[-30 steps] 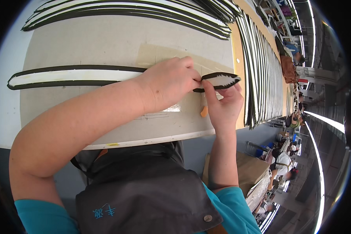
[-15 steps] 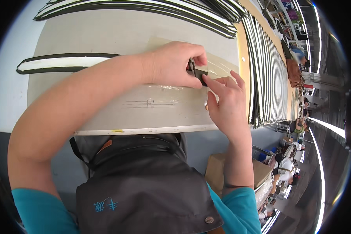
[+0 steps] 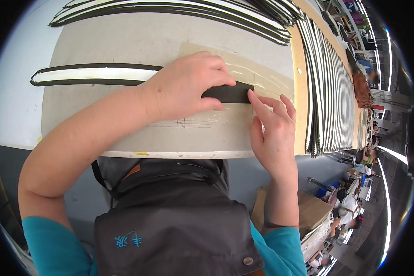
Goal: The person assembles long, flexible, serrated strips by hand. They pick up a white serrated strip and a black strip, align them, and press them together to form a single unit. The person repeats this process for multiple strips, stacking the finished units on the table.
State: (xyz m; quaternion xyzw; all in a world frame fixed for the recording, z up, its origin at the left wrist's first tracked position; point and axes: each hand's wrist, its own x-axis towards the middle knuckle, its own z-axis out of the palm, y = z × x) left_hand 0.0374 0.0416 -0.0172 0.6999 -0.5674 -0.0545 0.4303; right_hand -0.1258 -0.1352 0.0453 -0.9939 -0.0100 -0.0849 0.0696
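Note:
A long strip (image 3: 101, 73) with a white middle and black edges lies across the grey table board. Toward its right end is a plain black section (image 3: 234, 94), now flat. My left hand (image 3: 188, 85) rests over the strip, its thumb on the near side and its fingers on the far side, spread apart. What lies under that palm is hidden. With the index fingertip, my right hand (image 3: 273, 122) touches the black section's right end; its thumb and other fingers are apart from the strip.
Clear tape or film (image 3: 262, 76) covers the board around the black section. More black-and-white strips (image 3: 170, 14) lie along the far side. A dense row of similar strips (image 3: 329, 92) stands at the right. Drawn lines (image 3: 184, 123) mark the board near its front edge (image 3: 179, 154).
The black end piece, bent up between my hands before, now lies flat. My left hand has moved left and spread its fingers; my right index finger stays at the end.

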